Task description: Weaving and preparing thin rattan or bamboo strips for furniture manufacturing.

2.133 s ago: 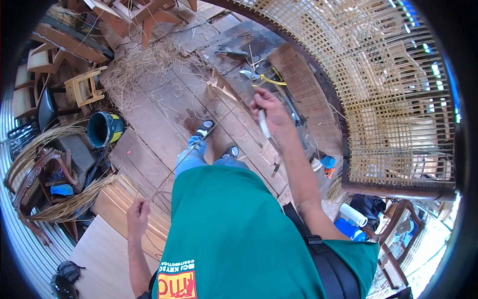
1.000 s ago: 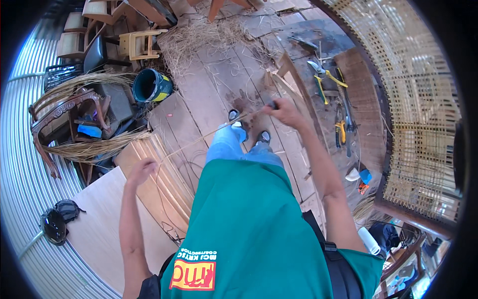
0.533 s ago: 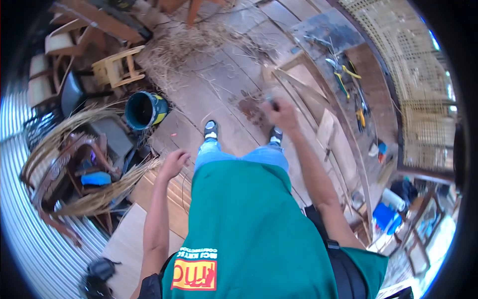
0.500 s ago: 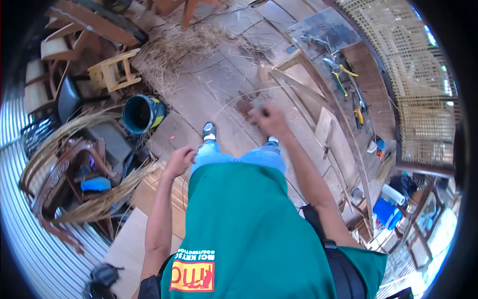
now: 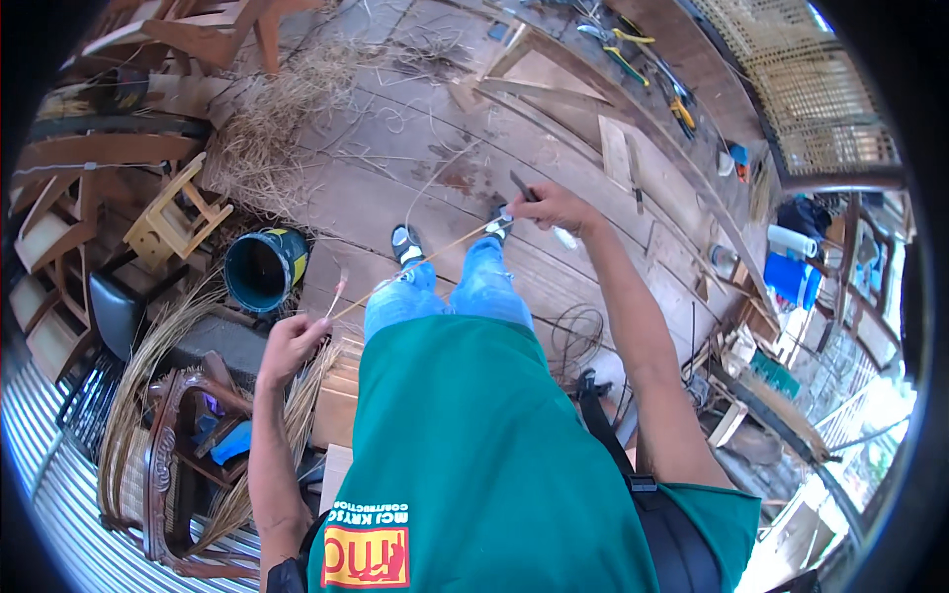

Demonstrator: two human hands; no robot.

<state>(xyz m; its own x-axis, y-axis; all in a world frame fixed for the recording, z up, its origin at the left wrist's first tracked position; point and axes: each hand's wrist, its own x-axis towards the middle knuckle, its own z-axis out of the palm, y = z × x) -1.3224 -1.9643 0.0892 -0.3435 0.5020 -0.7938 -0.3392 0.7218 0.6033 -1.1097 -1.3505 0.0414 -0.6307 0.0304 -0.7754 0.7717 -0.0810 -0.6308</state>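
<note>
A thin tan strip of cane [image 5: 450, 248] is stretched slantwise across my legs, from one hand to the other. My left hand [image 5: 295, 346] is closed, pinching its near left end. At the right end my right hand [image 5: 559, 210] is closed too, gripping a short dark tool [image 5: 524, 186] that looks like a knife, with the strip running up to its fingers. Part of the tool is hidden in my palm. Past the right hand, a loose pale strand curves over the floor.
A dark bucket [image 5: 265, 269] stands left, near a small wooden stool [image 5: 176, 212]. Shavings [image 5: 267, 148] litter the plank floor. A carved chair frame [image 5: 163, 465] and bundled cane lie lower left. Pliers [image 5: 682, 114] rest on a board [image 5: 727, 94] far right, beyond a curved wooden frame [image 5: 554, 59].
The strip now spans both hands, pulled nearly straight. My left hand has moved left and closed on it; my right hand now shows the dark tool clearly. The view has shifted.
</note>
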